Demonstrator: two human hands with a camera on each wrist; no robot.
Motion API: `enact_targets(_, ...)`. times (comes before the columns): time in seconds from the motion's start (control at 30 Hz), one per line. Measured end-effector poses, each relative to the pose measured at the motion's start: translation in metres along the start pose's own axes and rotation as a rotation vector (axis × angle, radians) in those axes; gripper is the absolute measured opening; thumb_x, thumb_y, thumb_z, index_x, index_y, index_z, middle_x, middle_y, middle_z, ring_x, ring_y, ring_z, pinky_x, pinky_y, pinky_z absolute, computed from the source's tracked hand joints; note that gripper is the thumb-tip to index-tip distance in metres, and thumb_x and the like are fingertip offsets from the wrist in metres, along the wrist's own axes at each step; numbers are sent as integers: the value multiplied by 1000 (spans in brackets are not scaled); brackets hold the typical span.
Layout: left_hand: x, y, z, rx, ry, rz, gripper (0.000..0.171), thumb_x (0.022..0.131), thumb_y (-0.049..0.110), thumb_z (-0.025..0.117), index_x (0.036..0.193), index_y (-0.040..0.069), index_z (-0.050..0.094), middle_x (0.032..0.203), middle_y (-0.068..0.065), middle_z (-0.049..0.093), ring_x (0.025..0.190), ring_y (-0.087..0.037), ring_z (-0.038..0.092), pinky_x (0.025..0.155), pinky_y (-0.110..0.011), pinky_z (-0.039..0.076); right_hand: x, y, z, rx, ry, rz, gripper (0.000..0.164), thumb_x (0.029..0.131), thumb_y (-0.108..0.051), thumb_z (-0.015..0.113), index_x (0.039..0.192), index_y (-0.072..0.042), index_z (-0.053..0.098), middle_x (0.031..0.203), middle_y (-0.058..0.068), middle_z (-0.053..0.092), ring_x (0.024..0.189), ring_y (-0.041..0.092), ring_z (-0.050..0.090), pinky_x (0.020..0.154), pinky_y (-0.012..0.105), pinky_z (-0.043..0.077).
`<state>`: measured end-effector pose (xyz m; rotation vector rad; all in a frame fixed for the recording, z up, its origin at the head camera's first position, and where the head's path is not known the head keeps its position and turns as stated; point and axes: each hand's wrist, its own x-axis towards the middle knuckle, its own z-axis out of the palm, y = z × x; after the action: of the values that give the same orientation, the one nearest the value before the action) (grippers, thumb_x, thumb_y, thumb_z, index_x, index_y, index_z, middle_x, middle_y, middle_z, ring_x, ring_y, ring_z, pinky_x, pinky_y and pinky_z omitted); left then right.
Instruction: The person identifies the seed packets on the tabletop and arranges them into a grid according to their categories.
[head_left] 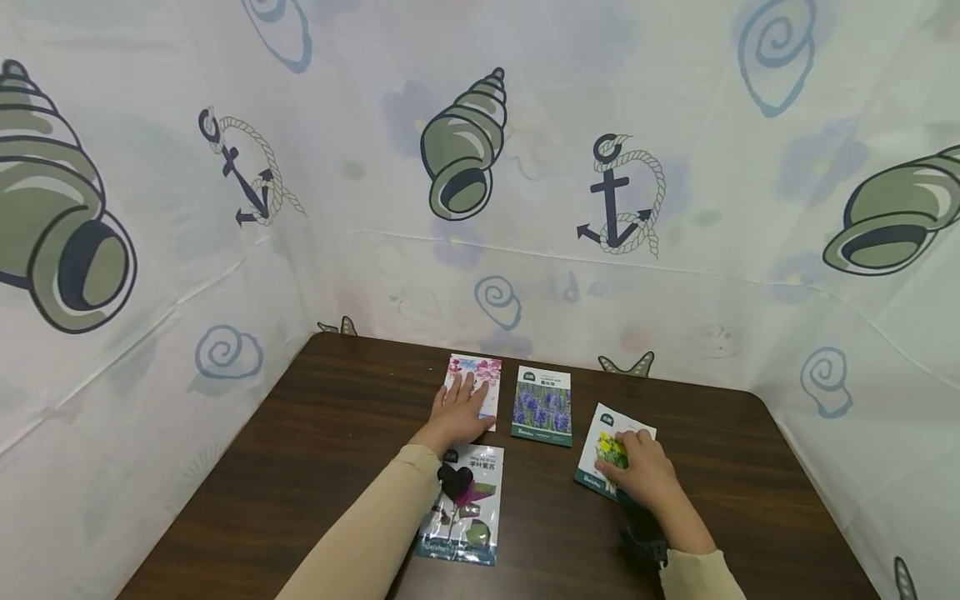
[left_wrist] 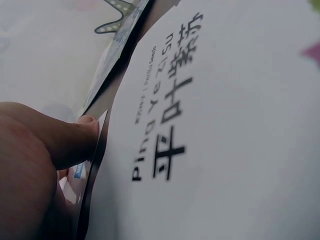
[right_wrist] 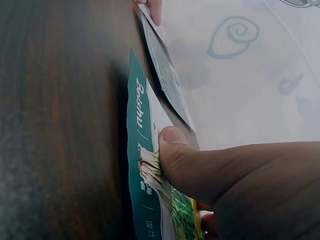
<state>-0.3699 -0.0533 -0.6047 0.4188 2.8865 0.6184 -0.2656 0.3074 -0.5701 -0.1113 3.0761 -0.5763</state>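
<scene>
My left hand (head_left: 456, 412) rests with spread fingers on a seed packet with pink blossoms (head_left: 491, 372). Under that wrist lies a larger, glossy perilla seed packet (head_left: 474, 508); its lettering fills much of the left wrist view. My right hand (head_left: 647, 468) touches the face of a white-and-green packet with yellow flowers (head_left: 600, 433), covering its right part. In the right wrist view, the thumb (right_wrist: 173, 150) lies along the face of this packet, near its green "Beishu" band; the other fingers are mostly hidden. This packet sits at a slant.
Between the two hands, a packet with purple flowers (head_left: 542, 406) lies on the dark wooden table (head_left: 345, 417). Printed cloth walls (head_left: 540, 283) with shells and anchors close off the back and both sides. A black strap (head_left: 641, 542) is on the right wrist.
</scene>
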Motion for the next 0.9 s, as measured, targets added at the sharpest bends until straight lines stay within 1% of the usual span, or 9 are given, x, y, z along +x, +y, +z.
enact_targets(0.2, 0, 1, -1, -19, 1, 11, 83, 110, 57, 53, 177, 25, 18, 186, -8, -5, 172, -33, -12, 137, -61, -9, -7, 1, 0, -8, -7, 3, 81, 97, -55, 79, 150, 3, 59, 133, 22, 59, 115, 38, 57, 88, 59, 52)
enact_targets(0.4, -1, 1, -2, -23, 3, 12, 82, 110, 55, 54, 177, 23, 19, 186, -9, -4, 172, -33, -12, 137, -61, -10, -14, 1, 2, -15, -9, -16, 80, 96, -56, 80, 148, 1, 61, 128, 18, 60, 110, 34, 56, 84, 52, 50)
enact_targets(0.5, 0, 1, -2, -19, -4, 9, 82, 110, 56, 52, 177, 25, 17, 186, -8, -5, 172, -32, -12, 137, -60, -9, -18, 0, 3, -25, -5, -20, 80, 95, -56, 81, 148, 1, 61, 125, 16, 60, 106, 31, 54, 82, 50, 47)
enact_targets(0.63, 1, 0, -2, -8, -9, 3, 82, 110, 59, 51, 177, 27, 15, 185, -6, -7, 172, -31, -13, 137, -59, -9, -23, -1, 4, -31, -3, -15, 82, 94, -57, 81, 149, -1, 61, 125, 16, 60, 105, 30, 54, 81, 49, 47)
enact_targets(0.9, 1, 0, -1, 7, -10, -2, 84, 109, 59, 53, 177, 26, 17, 186, -7, -6, 172, -32, -12, 137, -61, -7, -41, -3, 11, -23, -14, -21, 85, 91, -62, 81, 151, -5, 62, 125, 12, 61, 103, 26, 53, 80, 42, 44)
